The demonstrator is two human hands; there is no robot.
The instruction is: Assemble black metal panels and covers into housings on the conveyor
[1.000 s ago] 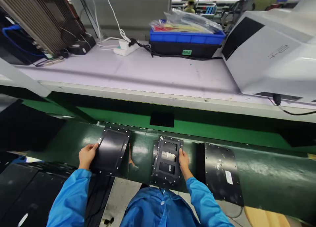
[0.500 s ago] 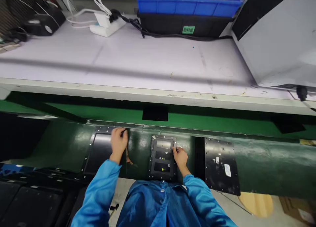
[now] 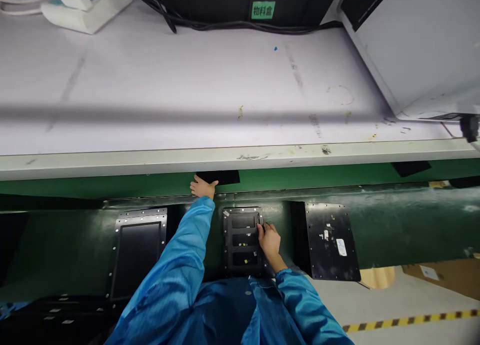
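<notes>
Head view, the only one. My left hand (image 3: 202, 187) is open, fingers fanned, nothing visible in the grip; it's reaching up to the dark patch (image 3: 229, 177) at the green back panel (image 3: 307, 177). Contact with the patch: can't tell. My right hand (image 3: 269, 241) is at the right edge of the slotted black part (image 3: 243, 231), thumb and fingers bunched near the rim. Can't tell if it pinches anything or how far the grip is closed.

Slotted part lies on the green counter (image 3: 397, 225) in front of the torso, between a black framed case (image 3: 137, 255) on the left and a black box (image 3: 330, 240) with a white label on the right. Small yellow bits show in its openings. White shelf (image 3: 168, 85) sits above the counter.

Risks, my judgement: right hand works at one edge, so a sideways push could skew the part. Left sleeve (image 3: 187, 245) runs close by the framed case; pulling the arm back low could catch its corner. Reaching under the shelf lip, left knuckles could knock it if lifted too soon. Loose bits could shift if the part gets bumped.
</notes>
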